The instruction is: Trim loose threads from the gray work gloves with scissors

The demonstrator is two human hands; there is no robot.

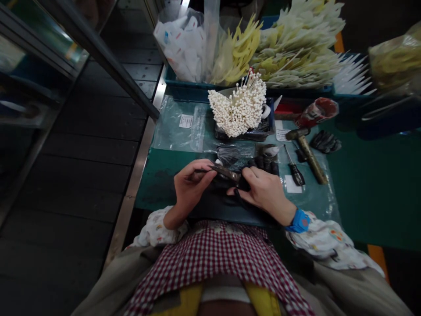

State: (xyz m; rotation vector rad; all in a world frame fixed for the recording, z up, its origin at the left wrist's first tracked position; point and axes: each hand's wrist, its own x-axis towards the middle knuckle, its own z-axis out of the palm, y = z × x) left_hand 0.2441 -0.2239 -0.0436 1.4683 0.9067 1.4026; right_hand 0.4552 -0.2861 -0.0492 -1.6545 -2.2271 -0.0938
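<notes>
My right hand (269,191) grips a pair of scissors (226,173) by the dark handles, with the blades pointing left. At the blade tips, my left hand (190,182) is closed in a pinch; a thin dark piece shows between its fingers, too small to name. Just beyond the hands lie a bundle of thin dark strips (227,153) and some black items partly hidden behind my right hand. A black surface lies beneath the scissors, near my checked apron (210,250).
A dense bunch of white-tipped stems (238,109) stands in a dark box. Behind it, a blue tray (184,91) holds yellow-green artificial leaves (296,52) and plastic bags. To the right lie a screwdriver (297,174), a hammer (311,158) and a red can (317,112). A metal post (108,57) rises at left.
</notes>
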